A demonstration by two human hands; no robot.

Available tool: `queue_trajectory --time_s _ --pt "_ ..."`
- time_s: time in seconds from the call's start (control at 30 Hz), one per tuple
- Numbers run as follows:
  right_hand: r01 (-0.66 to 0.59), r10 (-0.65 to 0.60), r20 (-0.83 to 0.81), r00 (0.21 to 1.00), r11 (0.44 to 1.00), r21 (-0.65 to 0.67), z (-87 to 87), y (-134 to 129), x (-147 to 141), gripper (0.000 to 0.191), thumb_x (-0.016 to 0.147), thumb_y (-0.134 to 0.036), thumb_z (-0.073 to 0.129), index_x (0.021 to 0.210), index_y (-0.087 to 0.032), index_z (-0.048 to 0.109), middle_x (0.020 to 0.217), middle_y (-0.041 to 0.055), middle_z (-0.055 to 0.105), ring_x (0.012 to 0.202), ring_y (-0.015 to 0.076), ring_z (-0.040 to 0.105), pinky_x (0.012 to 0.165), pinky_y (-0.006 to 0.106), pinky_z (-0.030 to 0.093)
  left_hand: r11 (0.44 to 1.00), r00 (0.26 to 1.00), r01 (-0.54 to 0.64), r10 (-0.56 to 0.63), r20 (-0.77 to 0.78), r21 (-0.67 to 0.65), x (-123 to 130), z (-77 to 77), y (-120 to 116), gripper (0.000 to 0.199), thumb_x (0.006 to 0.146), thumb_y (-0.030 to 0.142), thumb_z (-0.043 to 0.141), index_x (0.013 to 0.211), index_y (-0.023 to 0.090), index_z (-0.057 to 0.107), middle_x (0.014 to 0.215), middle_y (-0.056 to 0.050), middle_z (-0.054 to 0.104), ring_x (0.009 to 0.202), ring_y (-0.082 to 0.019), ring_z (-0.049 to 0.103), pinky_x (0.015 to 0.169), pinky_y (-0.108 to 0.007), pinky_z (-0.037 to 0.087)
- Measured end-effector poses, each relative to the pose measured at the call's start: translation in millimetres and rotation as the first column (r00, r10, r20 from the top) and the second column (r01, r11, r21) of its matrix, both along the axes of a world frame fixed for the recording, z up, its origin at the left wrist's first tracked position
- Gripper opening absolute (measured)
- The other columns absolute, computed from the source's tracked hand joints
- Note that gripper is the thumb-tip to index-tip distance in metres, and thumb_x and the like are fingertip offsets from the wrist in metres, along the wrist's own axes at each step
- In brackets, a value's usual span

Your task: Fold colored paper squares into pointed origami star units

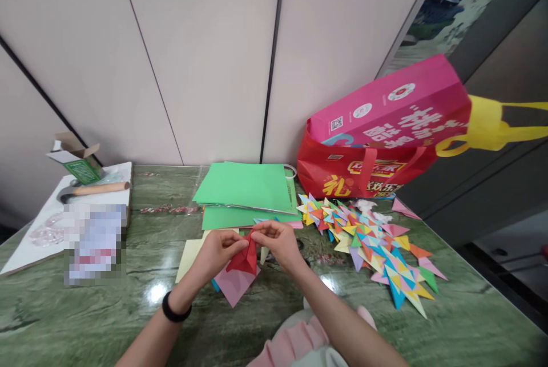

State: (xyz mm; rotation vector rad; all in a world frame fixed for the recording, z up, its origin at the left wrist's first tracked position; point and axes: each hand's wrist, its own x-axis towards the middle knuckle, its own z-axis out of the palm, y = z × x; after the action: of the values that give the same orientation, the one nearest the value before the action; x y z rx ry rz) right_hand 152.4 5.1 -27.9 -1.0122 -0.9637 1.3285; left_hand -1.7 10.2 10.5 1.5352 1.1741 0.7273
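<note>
A piece of red origami paper point(247, 261), partly folded, is held up between both hands near the middle of the table. My left hand point(216, 253) pinches its left side between thumb and fingers. At its upper right, my right hand point(280, 241) pinches the paper with thumb and forefinger. Beneath the red paper lies a pink paper square point(234, 287), with a blue edge peeking out at its left. A pale yellow sheet point(187, 261) lies to the left, partly hidden by my left hand. The exact folds under the fingertips are hidden.
Green paper sheets point(244, 187) lie behind my hands. Many folded colourful paper pieces point(372, 241) spread to the right, before a red gift bag point(334, 164) and a pink box point(398, 104). At left, a white board point(25, 247) bears a wooden-handled tool point(103, 188) and a small green box point(83, 170).
</note>
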Motion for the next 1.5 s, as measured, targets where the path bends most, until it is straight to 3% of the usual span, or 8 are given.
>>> queue_trajectory --time_s 0.3,0.57,0.83,1.13,1.3,1.4,1.5 --pt "-0.018 0.017 0.031 0.999 0.999 0.030 0.2 -0.2 -2.4 0.020 0.052 -0.024 0.076 0.064 -0.015 0.063 0.055 -0.0019 0.063 0.049 0.0104 0.055 0.049 0.022 0.047 0.999 1.000 -0.003 0.004 0.013 -0.039 2.0 -1.1 -0.9 0.022 0.062 0.033 0.061 0.052 0.013 0.061 0.048 0.001 0.057 0.046 -0.010 0.046 0.046 -0.020 0.031" --pt "-0.024 0.020 0.071 0.997 0.998 0.058 -1.6 -0.8 -3.1 0.021 0.053 -0.027 0.076 0.063 -0.017 0.061 0.055 -0.0015 0.063 0.049 0.0114 0.056 0.050 0.023 0.049 0.988 1.000 -0.023 0.026 0.018 -0.150 1.9 -8.3 -0.3 0.022 0.057 0.034 0.066 0.054 0.013 0.059 0.044 0.004 0.052 0.041 -0.007 0.038 0.042 -0.019 0.024" --pt "-0.060 0.057 0.080 0.995 0.997 0.040 -5.6 -1.0 -2.7 0.024 0.050 -0.029 0.078 0.064 -0.016 0.062 0.055 -0.0011 0.064 0.049 0.0125 0.058 0.051 0.024 0.050 0.995 1.000 0.014 -0.016 -0.010 -0.103 1.6 -10.5 -0.2 0.023 0.059 0.034 0.062 0.053 0.012 0.058 0.045 0.002 0.052 0.042 -0.008 0.039 0.043 -0.019 0.024" --pt "-0.126 0.126 0.067 0.990 0.992 -0.007 -5.6 -0.6 -0.2 0.027 0.050 -0.023 0.078 0.072 -0.014 0.066 0.061 0.0006 0.067 0.052 0.0117 0.060 0.054 0.023 0.048 0.991 0.997 0.069 -0.071 -0.009 -0.113 -0.2 -9.4 -1.1 0.024 0.060 0.035 0.062 0.054 0.013 0.056 0.044 0.003 0.049 0.042 -0.007 0.036 0.043 -0.019 0.021" --pt "-0.156 0.155 0.062 0.986 0.988 0.016 -5.0 -0.4 1.7 0.023 0.053 -0.020 0.076 0.074 -0.015 0.068 0.062 0.0003 0.067 0.053 0.0105 0.059 0.055 0.022 0.047 0.986 0.999 0.040 -0.039 0.007 -0.163 -0.8 -11.2 -1.0 0.025 0.060 0.037 0.063 0.057 0.012 0.057 0.048 0.003 0.051 0.043 -0.007 0.036 0.042 -0.019 0.019" --pt "-0.166 0.165 0.035 0.986 0.986 0.014 -4.2 0.1 1.5 0.021 0.053 -0.020 0.076 0.073 -0.015 0.069 0.061 -0.0003 0.067 0.053 0.0101 0.059 0.054 0.022 0.047 0.980 0.996 0.090 -0.091 -0.002 -0.176 -1.6 -10.1 -0.8 0.027 0.062 0.038 0.061 0.063 0.012 0.060 0.048 0.004 0.048 0.043 -0.007 0.032 0.042 -0.019 0.017" --pt "-0.148 0.148 0.035 0.988 0.989 0.007 -2.7 0.2 0.8 0.021 0.052 -0.021 0.077 0.071 -0.016 0.069 0.061 -0.0001 0.066 0.053 0.0102 0.058 0.054 0.022 0.047 0.977 0.984 0.168 -0.174 -0.041 -0.129 -1.9 -9.5 -0.7 0.032 0.068 0.041 0.055 0.054 0.011 0.057 0.044 0.006 0.038 0.043 -0.007 0.027 0.042 -0.021 0.016"
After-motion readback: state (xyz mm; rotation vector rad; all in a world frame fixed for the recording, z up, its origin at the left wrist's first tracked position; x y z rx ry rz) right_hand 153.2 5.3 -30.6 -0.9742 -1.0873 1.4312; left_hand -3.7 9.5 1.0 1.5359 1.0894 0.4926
